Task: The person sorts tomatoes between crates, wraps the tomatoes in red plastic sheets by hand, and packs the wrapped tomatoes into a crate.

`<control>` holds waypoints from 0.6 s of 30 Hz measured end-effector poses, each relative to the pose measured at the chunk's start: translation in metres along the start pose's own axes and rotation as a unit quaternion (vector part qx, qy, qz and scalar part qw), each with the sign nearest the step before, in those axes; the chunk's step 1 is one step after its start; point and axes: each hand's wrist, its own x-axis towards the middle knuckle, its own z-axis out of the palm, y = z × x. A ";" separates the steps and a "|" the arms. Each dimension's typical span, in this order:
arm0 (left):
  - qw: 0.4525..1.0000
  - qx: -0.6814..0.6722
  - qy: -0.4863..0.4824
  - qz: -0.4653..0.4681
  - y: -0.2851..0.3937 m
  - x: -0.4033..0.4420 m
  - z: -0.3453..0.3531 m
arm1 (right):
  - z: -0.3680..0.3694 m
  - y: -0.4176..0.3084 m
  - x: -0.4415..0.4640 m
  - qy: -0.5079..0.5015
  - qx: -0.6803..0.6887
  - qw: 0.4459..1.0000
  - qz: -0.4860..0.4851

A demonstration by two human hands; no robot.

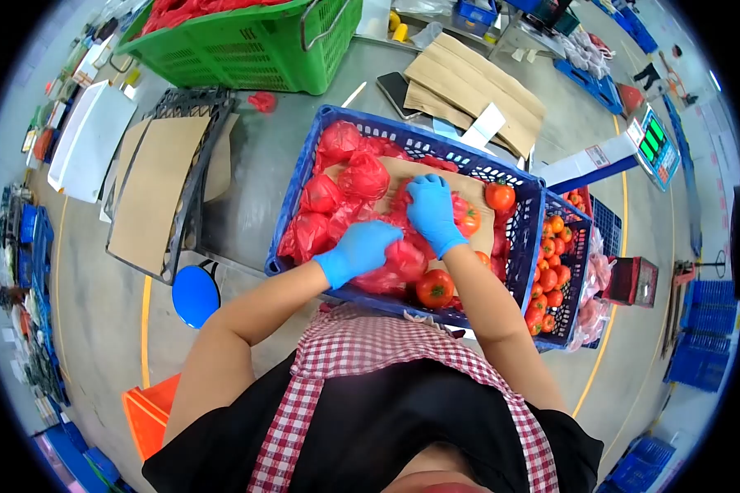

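Observation:
Before me is a blue plastic crate (302, 146) holding tomatoes in thin red plastic bags (364, 176) on cardboard. My left hand (362, 253), in a blue glove, is closed on a crumpled red bag (405, 261) at the front of the crate; its fingertips are partly hidden. My right hand (433, 212), gloved too, has its fingers curled down on red plastic just behind and to the right. Close to the right hand is a tomato (469, 220). Other bare tomatoes show at the front (435, 288) and the right corner (500, 196).
A second blue crate (582, 238) of loose tomatoes stands at the right. Behind are a green basket (247, 51) with red bags, a phone (396, 94) and flattened cardboard (477, 78). At left lies a black crate (191, 185) with cardboard; a scale display (655, 148) stands at right.

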 end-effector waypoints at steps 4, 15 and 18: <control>0.902 -0.366 0.159 -0.168 -0.005 0.039 -0.060 | -0.011 0.038 -0.026 0.081 0.117 0.985 0.097; 0.997 -0.045 0.055 -0.021 -0.098 0.088 0.020 | -0.086 -0.040 -0.016 0.028 0.256 0.966 0.036; 0.985 -0.083 0.077 -0.128 -0.077 0.096 -0.008 | -0.045 -0.059 -0.025 -0.042 0.193 0.979 0.053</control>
